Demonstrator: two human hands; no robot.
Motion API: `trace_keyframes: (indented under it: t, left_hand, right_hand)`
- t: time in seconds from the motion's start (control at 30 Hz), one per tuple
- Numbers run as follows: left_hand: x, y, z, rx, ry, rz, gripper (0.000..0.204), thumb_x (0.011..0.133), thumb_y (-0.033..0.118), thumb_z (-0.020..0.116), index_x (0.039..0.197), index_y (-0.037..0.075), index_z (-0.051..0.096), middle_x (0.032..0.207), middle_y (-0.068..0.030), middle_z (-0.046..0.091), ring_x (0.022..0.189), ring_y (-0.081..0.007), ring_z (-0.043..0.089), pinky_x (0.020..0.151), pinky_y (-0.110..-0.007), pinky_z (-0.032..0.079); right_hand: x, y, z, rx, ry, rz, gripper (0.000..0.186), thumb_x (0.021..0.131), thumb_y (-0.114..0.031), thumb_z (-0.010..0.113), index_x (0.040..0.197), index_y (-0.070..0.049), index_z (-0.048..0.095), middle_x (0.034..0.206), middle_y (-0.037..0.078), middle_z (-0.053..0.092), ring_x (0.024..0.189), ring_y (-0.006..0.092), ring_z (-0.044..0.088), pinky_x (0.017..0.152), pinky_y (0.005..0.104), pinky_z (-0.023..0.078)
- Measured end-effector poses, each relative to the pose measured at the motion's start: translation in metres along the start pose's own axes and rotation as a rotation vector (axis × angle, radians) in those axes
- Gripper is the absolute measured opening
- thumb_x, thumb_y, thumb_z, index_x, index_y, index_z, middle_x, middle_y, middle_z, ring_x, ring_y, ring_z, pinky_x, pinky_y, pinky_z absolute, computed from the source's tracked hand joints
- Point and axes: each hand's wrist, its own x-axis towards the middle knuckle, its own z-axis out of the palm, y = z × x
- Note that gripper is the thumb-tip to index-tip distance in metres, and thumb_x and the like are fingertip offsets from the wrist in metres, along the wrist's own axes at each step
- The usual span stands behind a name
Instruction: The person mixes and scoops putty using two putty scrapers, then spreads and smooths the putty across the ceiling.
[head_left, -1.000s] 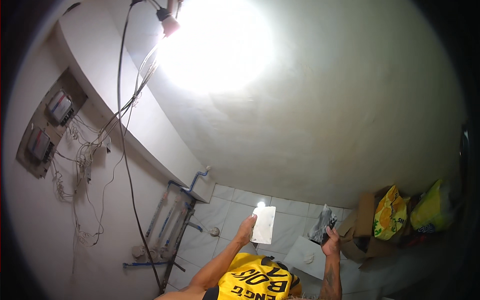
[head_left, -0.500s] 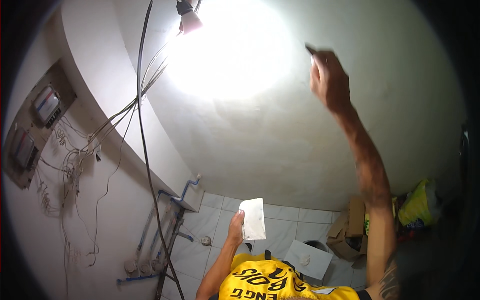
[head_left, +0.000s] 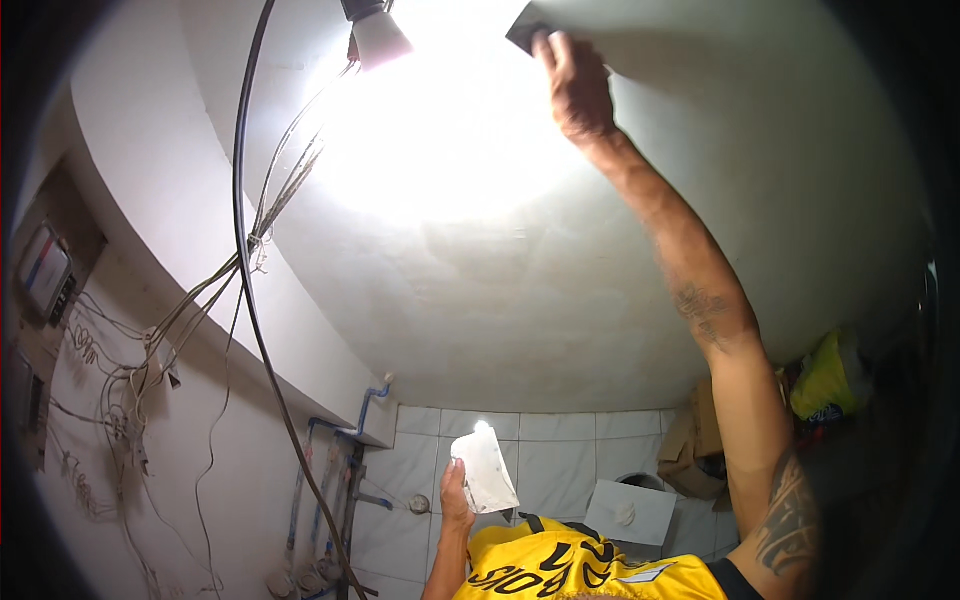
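Observation:
My right hand [head_left: 582, 92] is raised high at the end of the stretched arm, gripping a dark flat scraper [head_left: 525, 27]. Its blade lies at or very near the pale wall [head_left: 520, 320], beside the bright patch of light. Low in the view, my left hand [head_left: 455, 500] grips a whitish flat plate [head_left: 488, 478] by its left edge, thumb on its face. The plate is smeared with pale stuff, and a small bright spot shows at its top edge. My fingers behind it are hidden.
A lit lamp [head_left: 381, 40] hangs near the top, with a black cable [head_left: 250, 290] running down. Loose wires and meters [head_left: 45, 270] are at left, blue pipes [head_left: 375, 400] below. Cardboard boxes [head_left: 690, 450], a yellow-green bag [head_left: 825, 375] and a white board [head_left: 628, 515] sit lower right.
My right hand has moved up and left, and the scraper's flat face now shows. The plate in my left hand has tilted and sits slightly lower and further left. The whole view has shifted.

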Motion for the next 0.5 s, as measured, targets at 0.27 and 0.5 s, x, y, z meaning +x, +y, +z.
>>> trace_keyframes:
  t: [0.27, 0.5]
  left_hand:
    - [0.013, 0.017, -0.014, 0.019, -0.001, 0.009, 0.035, 0.102, 0.023, 0.047, 0.127, -0.001, 0.051, 0.118, -0.0094, 0.063, 0.106, -0.0202, 0.062, 0.094, -0.032, 0.049]
    - [0.02, 0.013, -0.014, -0.03, 0.022, -0.022, 0.032, 0.101, 0.022, 0.051, 0.123, 0.0, 0.054, 0.112, -0.0085, 0.065, 0.098, -0.0187, 0.065, 0.088, -0.03, 0.051]
  right_hand:
    - [-0.052, -0.029, -0.014, 0.075, -0.221, -0.639, 0.009, 0.083, -0.011, 0.06, 0.085, -0.003, 0.065, 0.094, 0.013, 0.063, 0.097, 0.0263, 0.059, 0.083, 0.0399, 0.051]
    - [0.009, 0.014, -0.023, -0.117, -0.04, -0.138, 0.037, 0.085, -0.001, 0.057, 0.123, 0.003, 0.057, 0.104, 0.015, 0.058, 0.091, 0.0307, 0.057, 0.084, 0.0392, 0.048]
